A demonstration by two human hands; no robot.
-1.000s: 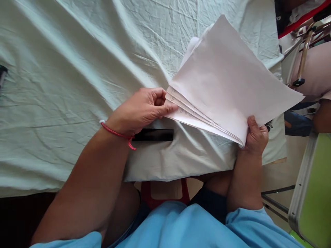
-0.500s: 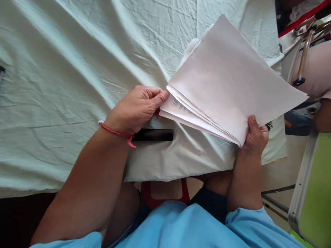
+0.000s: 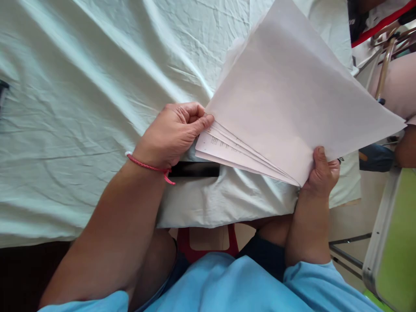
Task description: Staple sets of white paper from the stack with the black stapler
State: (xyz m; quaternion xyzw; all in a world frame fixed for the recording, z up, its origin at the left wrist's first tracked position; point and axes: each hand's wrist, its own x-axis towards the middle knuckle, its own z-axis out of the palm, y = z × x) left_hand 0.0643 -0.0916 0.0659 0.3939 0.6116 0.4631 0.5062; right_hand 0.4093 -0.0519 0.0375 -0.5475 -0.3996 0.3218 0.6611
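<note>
A stack of paper sheets (image 3: 286, 86) is held up over the cloth-covered table, its top sheet blank. Lower sheets fan out at the left corner, and a little printed text shows on one of them. My left hand (image 3: 177, 130), with a red braided bracelet on its wrist, pinches the left corner of the upper sheets between thumb and fingers. At the lower right corner my right hand (image 3: 321, 173) grips the stack, thumb on top and the fingers mostly hidden underneath. A dark flat object (image 3: 196, 169) lies on the cloth below my left hand, partly covered by it.
A pale, wrinkled cloth (image 3: 81, 108) covers the table. A green-topped folding table (image 3: 396, 242) with a metal edge stands at the right. Part of another person (image 3: 394, 82) and metal tubing show at the upper right. A red stool (image 3: 208, 251) is beneath me.
The upper sheets have risen toward the camera and spread farther from the lower ones. My left thumb now lies over the sheets' corner. My right hand has barely moved.
</note>
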